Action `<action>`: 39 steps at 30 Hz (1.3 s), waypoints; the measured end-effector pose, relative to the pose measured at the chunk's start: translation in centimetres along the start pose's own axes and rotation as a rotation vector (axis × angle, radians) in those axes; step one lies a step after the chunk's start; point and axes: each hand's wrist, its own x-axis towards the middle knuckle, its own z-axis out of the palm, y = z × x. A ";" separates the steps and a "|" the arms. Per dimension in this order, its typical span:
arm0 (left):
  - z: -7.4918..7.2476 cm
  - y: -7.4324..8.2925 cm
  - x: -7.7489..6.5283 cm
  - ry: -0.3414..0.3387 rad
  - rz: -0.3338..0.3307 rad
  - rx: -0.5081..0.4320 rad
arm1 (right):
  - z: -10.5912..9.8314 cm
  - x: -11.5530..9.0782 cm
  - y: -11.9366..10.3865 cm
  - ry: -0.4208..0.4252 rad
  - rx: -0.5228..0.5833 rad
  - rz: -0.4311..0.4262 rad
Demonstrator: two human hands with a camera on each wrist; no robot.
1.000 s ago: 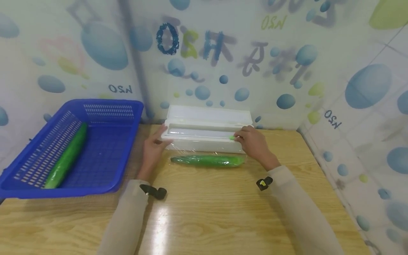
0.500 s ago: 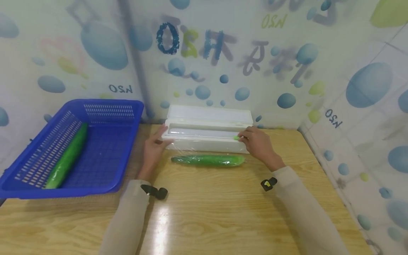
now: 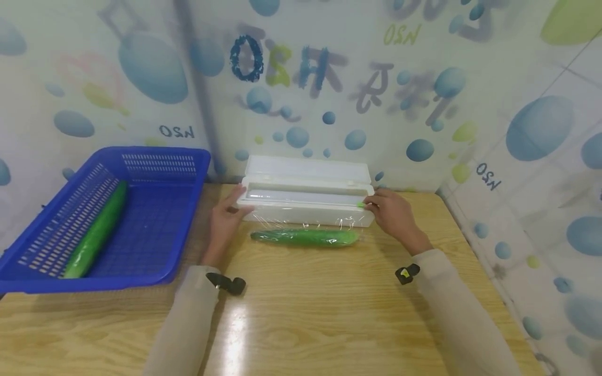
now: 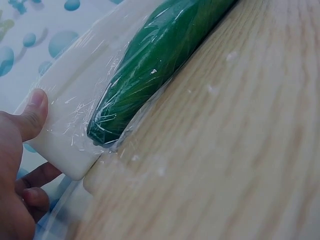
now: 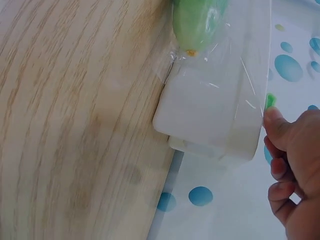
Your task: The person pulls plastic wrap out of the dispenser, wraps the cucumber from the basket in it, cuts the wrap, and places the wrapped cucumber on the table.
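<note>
A white cling film dispenser box (image 3: 301,215) stands at the back of the table with its lid (image 3: 308,168) raised. My left hand (image 3: 227,216) holds its left end, thumb on the front face in the left wrist view. My right hand (image 3: 395,216) pinches a small green slide cutter (image 3: 360,205) at the right end of the box's front edge. Clear film (image 4: 75,110) runs from the box down over a green cucumber (image 3: 305,237), which lies film-covered on the table just in front. In the right wrist view, the cucumber's pale end (image 5: 197,30) shows through the film.
At the left is a blue plastic basket (image 3: 199,203) with slotted sides and another cucumber (image 3: 96,232) in it. A patterned wall (image 3: 301,104) rises right behind the box, and a second wall (image 3: 527,209) borders the table's right side.
My right hand has slid the green cutter rightward along the box's edge to near its right end. My left hand keeps its hold on the left end, and the cucumber stays in place.
</note>
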 end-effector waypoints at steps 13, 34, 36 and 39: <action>0.0 -0.1 -0.1 -0.008 0.010 -0.002 | -0.1 -0.8 0.7 0.000 0.012 0.002; 0.0 2.4 -0.8 -0.011 -0.018 -0.012 | -0.3 -1.0 1.4 0.021 0.029 -0.009; -0.1 2.9 -0.9 -0.013 -0.008 -0.013 | -0.3 -1.0 1.5 0.018 0.031 -0.008; -0.1 2.1 -0.6 -0.011 0.002 -0.006 | -0.2 -1.0 1.8 0.016 0.024 -0.004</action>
